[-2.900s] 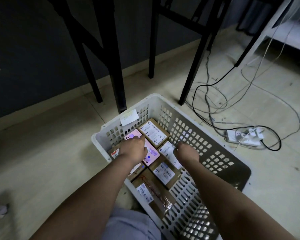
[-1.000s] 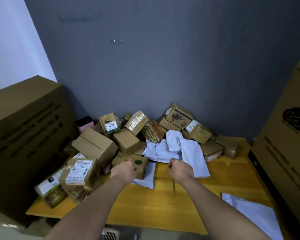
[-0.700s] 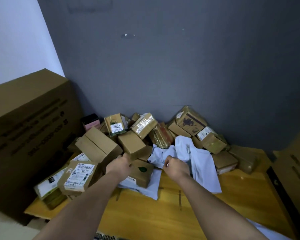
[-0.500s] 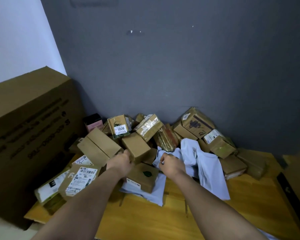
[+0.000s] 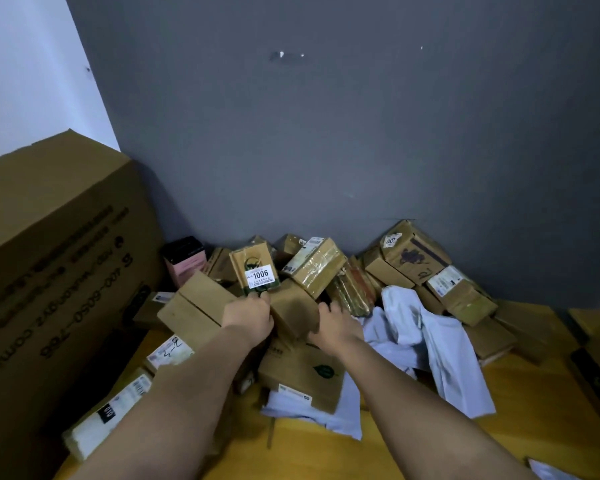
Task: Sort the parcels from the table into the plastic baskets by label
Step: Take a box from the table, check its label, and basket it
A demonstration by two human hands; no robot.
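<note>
Both hands in the parcel pile on the wooden table [image 5: 413,441], hard against the grey wall [image 5: 326,133].

Landmark = plain brown box [image 5: 293,311] mid-pile, the one I'm on.
- My left hand [image 5: 248,318]: on the box's left side, fingers curled round its top-left edge. Gripping it.
- My right hand [image 5: 333,327]: on the box's right side, fingers bent over the edge there, tips partly hidden behind the box. Looks like a grip, but can't fully confirm from this angle.
- Box sits tilted, one corner up, w/ other parcels under it.

Rel. to that box:
- Just behind, touching its top: small box w/ white "1006" sticker [image 5: 255,270], upright.
- Behind-right: taped box [image 5: 317,265], leaning on the pile.
- Left, touching: bigger plain carton [image 5: 191,310], flap seam up.
- Directly below/in front: flat carton w/ green leaf mark [image 5: 302,379], lying on a white poly bag [image 5: 326,419].
- Right: crumpled white poly mailers [image 5: 430,344], then more brown boxes along the wall [image 5: 461,296].
- Far left: big printed carton [image 5: 49,271], standing taller than the pile.
- Behind-left: pink-and-black box [image 5: 186,259].
- Front-left, lower: labelled parcels [image 5: 168,351], one pale w/ black logo [image 5: 108,417].

No basket in frame.
</note>
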